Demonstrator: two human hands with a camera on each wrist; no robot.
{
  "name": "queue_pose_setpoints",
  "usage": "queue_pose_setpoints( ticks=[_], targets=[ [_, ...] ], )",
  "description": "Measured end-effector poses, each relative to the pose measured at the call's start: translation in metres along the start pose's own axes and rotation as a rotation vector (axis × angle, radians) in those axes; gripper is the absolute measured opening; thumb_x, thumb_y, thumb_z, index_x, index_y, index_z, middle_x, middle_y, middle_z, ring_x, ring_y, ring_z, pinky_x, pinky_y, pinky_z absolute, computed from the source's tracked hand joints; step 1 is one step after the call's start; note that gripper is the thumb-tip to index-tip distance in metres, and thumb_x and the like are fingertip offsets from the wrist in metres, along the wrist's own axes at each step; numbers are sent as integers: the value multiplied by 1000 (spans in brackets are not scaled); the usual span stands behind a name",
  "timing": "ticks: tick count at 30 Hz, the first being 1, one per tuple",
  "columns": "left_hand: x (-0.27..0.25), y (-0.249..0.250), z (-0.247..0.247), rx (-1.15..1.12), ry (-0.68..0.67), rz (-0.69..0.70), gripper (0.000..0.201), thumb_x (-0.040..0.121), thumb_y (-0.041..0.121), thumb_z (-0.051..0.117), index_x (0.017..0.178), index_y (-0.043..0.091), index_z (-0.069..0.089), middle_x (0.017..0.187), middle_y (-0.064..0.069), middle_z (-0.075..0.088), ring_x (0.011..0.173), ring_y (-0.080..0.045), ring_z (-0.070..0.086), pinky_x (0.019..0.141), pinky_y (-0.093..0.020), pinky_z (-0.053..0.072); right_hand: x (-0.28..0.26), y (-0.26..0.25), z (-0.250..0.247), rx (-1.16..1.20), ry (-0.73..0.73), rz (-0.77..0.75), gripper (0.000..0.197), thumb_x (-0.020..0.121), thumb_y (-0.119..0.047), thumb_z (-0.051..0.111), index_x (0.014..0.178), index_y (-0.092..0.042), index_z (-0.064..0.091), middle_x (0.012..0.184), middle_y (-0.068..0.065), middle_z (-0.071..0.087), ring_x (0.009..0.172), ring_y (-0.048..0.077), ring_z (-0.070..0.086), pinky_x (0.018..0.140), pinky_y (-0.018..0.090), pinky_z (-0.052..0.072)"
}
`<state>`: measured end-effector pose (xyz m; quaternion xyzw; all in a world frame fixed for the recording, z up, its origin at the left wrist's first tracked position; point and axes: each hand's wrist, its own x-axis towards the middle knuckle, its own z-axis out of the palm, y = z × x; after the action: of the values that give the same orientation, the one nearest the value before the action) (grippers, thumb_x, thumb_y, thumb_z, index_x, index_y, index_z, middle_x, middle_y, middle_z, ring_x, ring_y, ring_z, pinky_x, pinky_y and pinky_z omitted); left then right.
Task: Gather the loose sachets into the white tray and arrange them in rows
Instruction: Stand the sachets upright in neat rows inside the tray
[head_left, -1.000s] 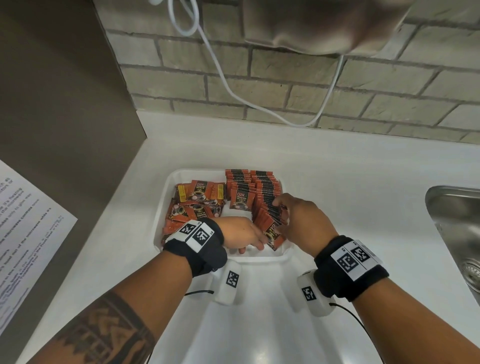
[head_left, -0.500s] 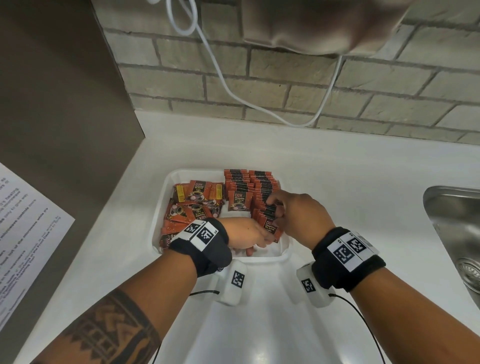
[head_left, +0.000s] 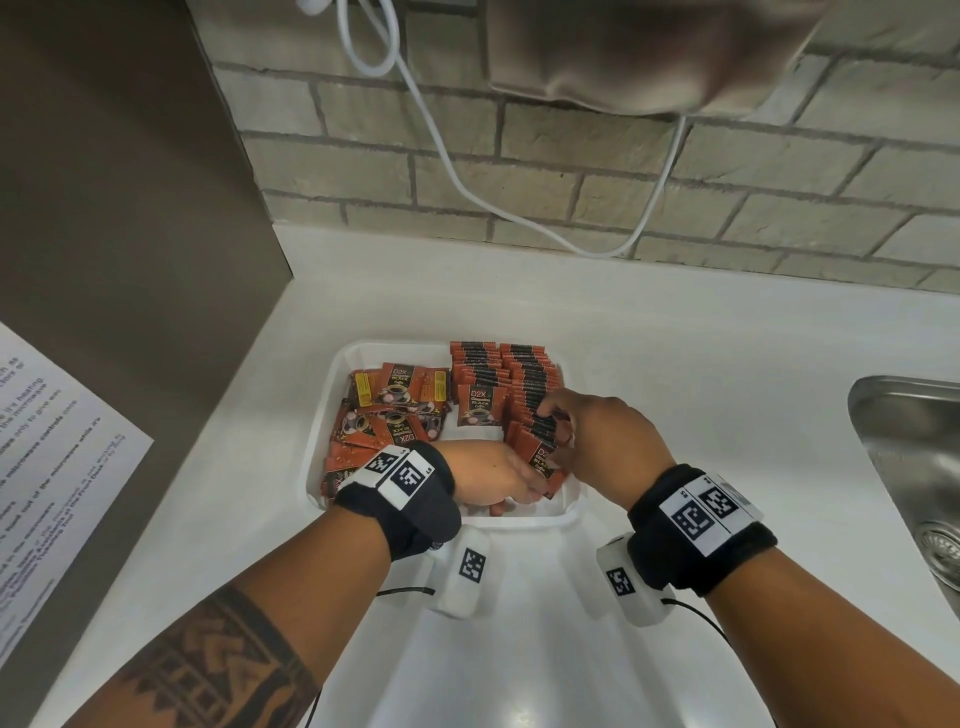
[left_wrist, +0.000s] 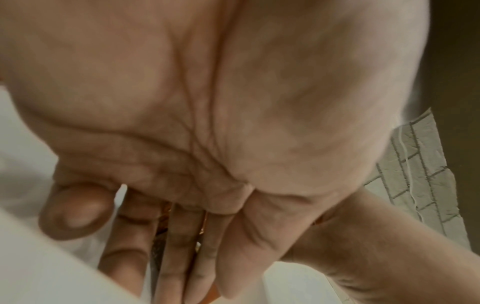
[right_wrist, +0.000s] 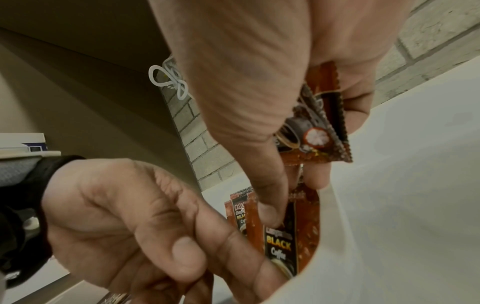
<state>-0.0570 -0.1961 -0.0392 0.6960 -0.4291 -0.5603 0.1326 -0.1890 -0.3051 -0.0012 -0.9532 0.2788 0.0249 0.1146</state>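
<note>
A white tray (head_left: 519, 522) on the counter holds several red-brown coffee sachets. A loose pile (head_left: 384, 415) fills its left side. A short middle row (head_left: 478, 400) and a longer right row (head_left: 530, 379) stand on edge. My right hand (head_left: 597, 431) is over the right row's near end and pinches a few sachets (right_wrist: 319, 131) between thumb and fingers. My left hand (head_left: 498, 475) reaches across the tray's near side. Its straight fingers (left_wrist: 182, 246) press against the front sachet (right_wrist: 280, 246) of that row.
A steel sink (head_left: 914, 467) lies at the right edge of the white counter (head_left: 675, 338). A brown panel (head_left: 130, 208) with a printed notice (head_left: 47, 457) stands on the left. A white cable (head_left: 441, 156) hangs down the brick wall behind.
My right hand has shifted slightly along the right row and the near sachets stand a little straighter. My left hand has stayed at the row's front.
</note>
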Motion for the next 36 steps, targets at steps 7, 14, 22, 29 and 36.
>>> queue_pose_setpoints(
  ticks=[7,14,22,29,36],
  targets=[
    [-9,7,-2,33,9,28,29,100,26,59,127,23,70,119,4,71,81,-16,57,99,-35,50,0,4,-3,52,12,17,47,81,-28,74,123,-30,54,99,-6,68,85,19,63,77,33,53],
    [-33,15,-16,159,62,11,26,101,24,54,116,16,74,109,7,73,72,-8,56,55,-11,44,2,11,-16,343,150,34,39,88,-24,72,119,-24,49,75,-7,65,67,12,64,64,31,55],
    [-68,-3,-40,-706,118,282,38,91,12,66,129,10,61,118,-9,72,104,-26,71,73,-28,60,13,-38,-35,1303,-32,104,17,95,-16,65,107,-5,63,99,16,75,92,31,72,82,46,57],
    [-87,-9,-35,-786,356,389,18,97,8,61,115,7,65,109,-17,74,89,-27,76,68,-26,62,27,-81,-18,1407,-10,77,18,96,-26,65,104,-12,73,92,3,77,90,20,73,76,34,57],
    [-122,-42,-53,-578,611,182,16,95,2,60,106,5,70,94,-21,76,54,-20,65,46,-22,43,10,-101,10,1159,-92,81,4,96,-25,64,96,-23,60,89,-6,65,87,14,64,76,30,52]
  ],
)
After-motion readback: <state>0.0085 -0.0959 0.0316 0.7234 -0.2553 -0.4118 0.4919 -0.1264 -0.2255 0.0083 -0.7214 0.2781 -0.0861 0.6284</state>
